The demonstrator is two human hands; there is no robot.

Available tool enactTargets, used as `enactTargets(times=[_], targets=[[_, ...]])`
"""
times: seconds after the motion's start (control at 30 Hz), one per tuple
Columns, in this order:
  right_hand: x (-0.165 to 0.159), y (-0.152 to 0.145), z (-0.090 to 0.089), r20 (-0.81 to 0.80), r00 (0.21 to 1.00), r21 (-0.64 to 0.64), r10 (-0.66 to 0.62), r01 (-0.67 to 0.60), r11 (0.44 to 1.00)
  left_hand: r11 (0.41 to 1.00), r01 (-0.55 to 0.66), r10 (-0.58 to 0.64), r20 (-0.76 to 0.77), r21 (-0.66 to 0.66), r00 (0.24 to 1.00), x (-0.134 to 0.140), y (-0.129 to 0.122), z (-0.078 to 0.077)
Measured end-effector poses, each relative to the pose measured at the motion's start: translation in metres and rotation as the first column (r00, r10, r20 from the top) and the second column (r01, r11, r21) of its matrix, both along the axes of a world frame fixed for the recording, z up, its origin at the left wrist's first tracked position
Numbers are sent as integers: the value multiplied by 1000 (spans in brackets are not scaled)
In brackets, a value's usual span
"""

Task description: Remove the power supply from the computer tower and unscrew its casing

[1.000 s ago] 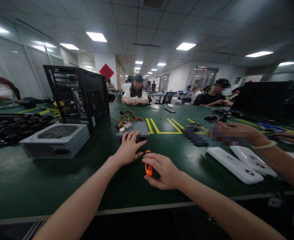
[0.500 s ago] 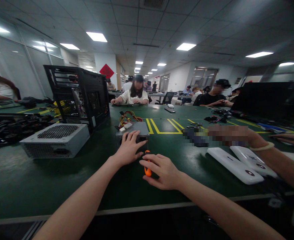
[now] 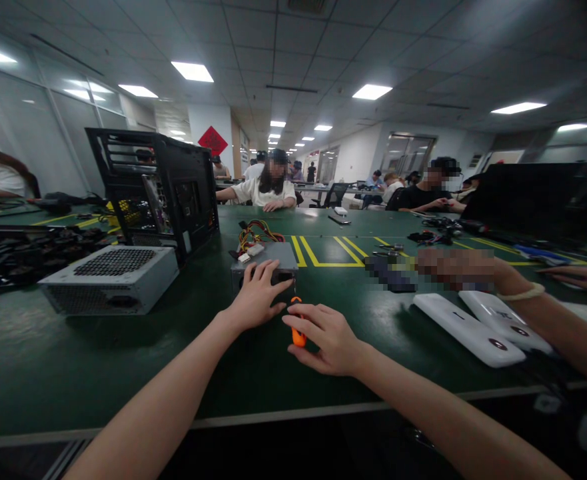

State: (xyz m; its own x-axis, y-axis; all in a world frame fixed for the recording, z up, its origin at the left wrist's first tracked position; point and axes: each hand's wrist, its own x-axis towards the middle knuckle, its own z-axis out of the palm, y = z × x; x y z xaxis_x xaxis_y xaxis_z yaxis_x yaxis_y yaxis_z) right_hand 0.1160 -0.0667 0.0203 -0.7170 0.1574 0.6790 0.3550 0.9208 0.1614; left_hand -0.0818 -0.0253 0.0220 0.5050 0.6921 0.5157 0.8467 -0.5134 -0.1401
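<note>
My left hand [image 3: 257, 295] lies palm down on the near end of a small grey power supply [image 3: 279, 257] in the middle of the green table [image 3: 73, 360]. Coloured wires [image 3: 256, 236] trail from its far end. My right hand [image 3: 324, 337] grips an orange-handled screwdriver [image 3: 298, 332], whose tip points at the supply's near face just beside my left fingers.
A larger grey power supply [image 3: 110, 279] and an open black computer case [image 3: 158, 190] stand at the left. A co-worker's hand [image 3: 473, 268] reaches in from the right above two white devices [image 3: 478, 328]. Tools lie beyond, and other people sit at the far side.
My right hand with the screwdriver has crept slightly up and towards the power supply. The person across the table has stretched an arm out to the left.
</note>
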Motion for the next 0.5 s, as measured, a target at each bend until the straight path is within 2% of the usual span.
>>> enactTargets(times=[0.07, 0.2, 0.3, 0.4, 0.5], targets=[[0, 2, -3, -36, 999, 6, -9, 9, 1000, 1000, 5, -5, -1, 2, 1000, 0, 0, 0], [1, 5, -6, -123, 992, -73, 20, -29, 997, 1000, 6, -6, 12, 6, 1000, -1, 1, -2], [1, 4, -2, -69, 996, -119, 61, -69, 991, 1000, 4, -4, 7, 9, 1000, -1, 2, -3], [1, 1, 1, 2, 999, -85, 52, -51, 995, 1000, 3, -3, 3, 11, 1000, 0, 1, -2], [1, 2, -1, -30, 999, -46, 24, -25, 999, 1000, 5, -5, 8, 9, 1000, 0, 1, -1]])
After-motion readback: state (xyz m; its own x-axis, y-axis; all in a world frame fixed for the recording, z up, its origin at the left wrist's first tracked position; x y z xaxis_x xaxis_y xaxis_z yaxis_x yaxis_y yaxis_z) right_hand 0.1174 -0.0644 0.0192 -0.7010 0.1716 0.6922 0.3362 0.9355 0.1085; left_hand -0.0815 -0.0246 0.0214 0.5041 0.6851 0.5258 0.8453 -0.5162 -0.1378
